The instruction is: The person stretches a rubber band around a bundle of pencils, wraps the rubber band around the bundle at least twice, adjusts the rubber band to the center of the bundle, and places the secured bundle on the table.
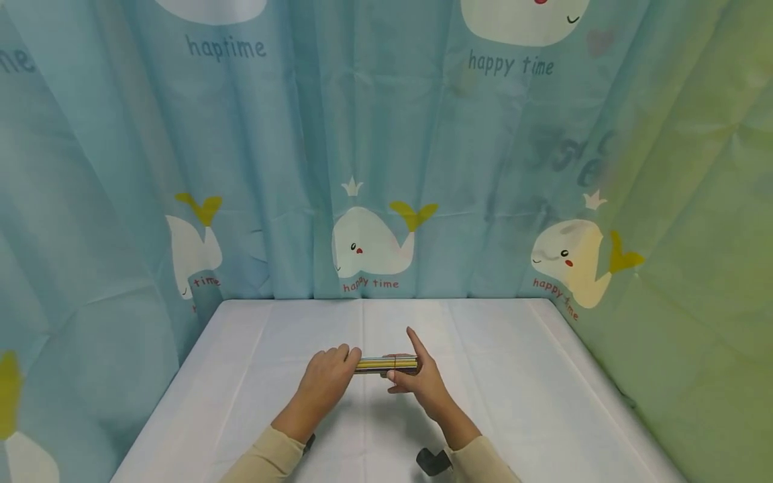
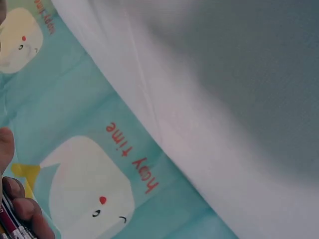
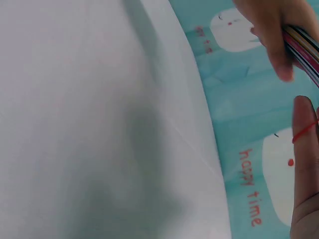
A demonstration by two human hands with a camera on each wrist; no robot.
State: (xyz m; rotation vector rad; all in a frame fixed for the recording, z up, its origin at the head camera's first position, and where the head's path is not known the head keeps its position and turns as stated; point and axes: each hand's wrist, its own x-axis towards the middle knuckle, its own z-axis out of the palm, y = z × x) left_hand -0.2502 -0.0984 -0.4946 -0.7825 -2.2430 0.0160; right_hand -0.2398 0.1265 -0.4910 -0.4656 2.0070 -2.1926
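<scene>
Because the multicoloured bundle of slender, pencil-like sticks [image 1: 376, 364] spans the gap between your two hands, good work here likely depends on holding it level and square while the thin red elastic-looking band [image 3: 305, 131] is managed at its right end. Suggest you let your left hand [image 1: 328, 377] carry the load, firm enough that the sticks cannot slide past one another, and leave your right hand [image 1: 425, 384] free to control the stretch. Spread the band evenly, watch that it does not catch on single stick tips, and ease the tension off slowly; a sudden release could snap it against a finger or skew the sticks. Bundle position: raised above the white, creased tabletop [image 1: 531, 402], roughly horizontal, near the middle of the tabletop's width. Pose, left: fingers curled round the bundle's left part, gripping it, knuckles uppermost, forearm angled in from the near left. Pose, right: digits spread about the right end, index finger [image 1: 417, 340] straight and pointing up and away, thumb across the near side. Right wrist view shows the band crossing one straight digit; how firmly that hand bears on the sticks, you cannot tell.
</scene>
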